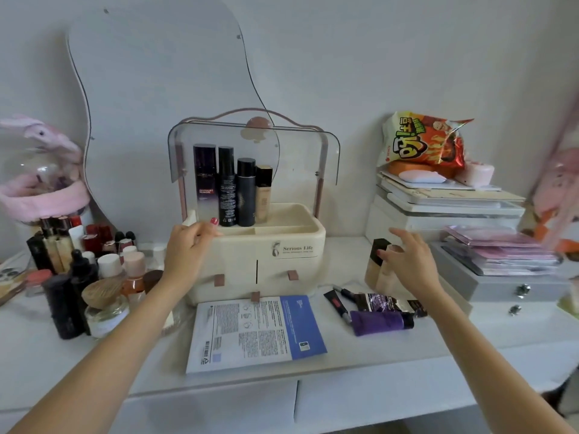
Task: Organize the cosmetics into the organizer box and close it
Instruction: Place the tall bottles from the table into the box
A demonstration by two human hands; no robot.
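The cream organizer box (282,264) stands mid-table with its clear lid (300,151) swung up. Several tall bottles (232,186) stand in its back left compartment. My left hand (188,249) grips the box's front left rim, thumb on top. My right hand (410,261) hovers with spread fingers at a beige bottle with a black cap (374,267) just right of the box; contact is unclear. A purple tube (379,322), a black tube (336,303) and a dark sachet (382,302) lie in front of it. A sheet-mask packet (253,333) lies before the box.
A crowd of bottles and jars (78,270) fills the table's left side, below a wavy mirror (156,89). Right of the box are stacked white cases (438,211) with a snack bag (419,142) on top, and a grey drawer box (501,286).
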